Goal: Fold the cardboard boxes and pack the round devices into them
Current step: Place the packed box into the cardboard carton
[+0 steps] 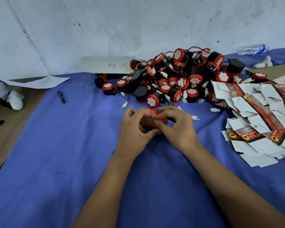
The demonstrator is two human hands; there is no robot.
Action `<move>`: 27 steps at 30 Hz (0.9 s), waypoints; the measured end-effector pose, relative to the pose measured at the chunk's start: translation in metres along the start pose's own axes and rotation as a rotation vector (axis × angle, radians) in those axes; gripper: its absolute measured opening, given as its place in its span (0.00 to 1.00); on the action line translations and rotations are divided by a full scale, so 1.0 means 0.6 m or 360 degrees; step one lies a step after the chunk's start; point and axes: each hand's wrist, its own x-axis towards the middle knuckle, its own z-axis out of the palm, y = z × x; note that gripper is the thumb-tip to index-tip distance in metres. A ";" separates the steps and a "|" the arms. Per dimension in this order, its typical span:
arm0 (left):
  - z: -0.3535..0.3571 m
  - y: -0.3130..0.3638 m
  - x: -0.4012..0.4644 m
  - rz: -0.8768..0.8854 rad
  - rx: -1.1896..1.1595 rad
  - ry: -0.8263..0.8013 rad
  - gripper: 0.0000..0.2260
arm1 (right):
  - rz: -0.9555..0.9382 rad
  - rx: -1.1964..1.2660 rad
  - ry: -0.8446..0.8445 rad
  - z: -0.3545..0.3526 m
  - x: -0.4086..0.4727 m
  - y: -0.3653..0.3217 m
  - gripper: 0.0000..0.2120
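On the blue-covered surface [56, 145], a black pen [61, 97] lies toward the left edge. At the middle, the left hand [135, 132] and right hand [176, 127] both curl their fingers round one small red box [150, 123], seemingly closing it over a device. Behind them, toward the far edge, a large pile of round devices [179, 76] waits unpacked. At the right edge lies a spread of flat box blanks [260, 116], not yet folded. No finished boxes are in view, so most of the job appears to remain.
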 end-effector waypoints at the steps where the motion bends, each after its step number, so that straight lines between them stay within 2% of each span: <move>1: -0.006 -0.007 0.000 0.0026 0.0024 -0.0026 0.16 | -0.0038 -0.0069 -0.0120 -0.014 0.004 0.005 0.04; 3: -0.015 -0.024 0.001 0.0041 0.0108 0.0005 0.14 | -0.0008 -0.0111 -0.0332 -0.035 0.011 0.015 0.04; 5: -0.017 -0.033 0.004 0.0008 0.0022 0.0008 0.15 | 0.0014 -0.0094 -0.0404 -0.043 0.015 0.020 0.05; 9: -0.008 -0.037 0.005 -0.0034 -0.0199 -0.0211 0.17 | -0.0012 0.0029 -0.0498 -0.046 0.018 0.027 0.08; 13: -0.010 -0.032 0.008 -0.0132 -0.0359 -0.0313 0.15 | 0.0054 0.0100 -0.0492 -0.045 0.014 0.039 0.04; 18: -0.002 -0.019 0.006 -0.0148 -0.0425 -0.0286 0.11 | 0.0037 0.0201 -0.0491 -0.042 -0.004 0.029 0.04; 23: 0.012 0.018 -0.010 -0.0172 -0.0385 -0.0389 0.10 | 0.0103 -0.0108 -0.0456 -0.086 -0.034 -0.010 0.10; 27: 0.058 0.139 0.009 0.0078 -0.0656 -0.0434 0.11 | 0.0087 -0.0458 -0.0297 -0.226 -0.055 -0.078 0.10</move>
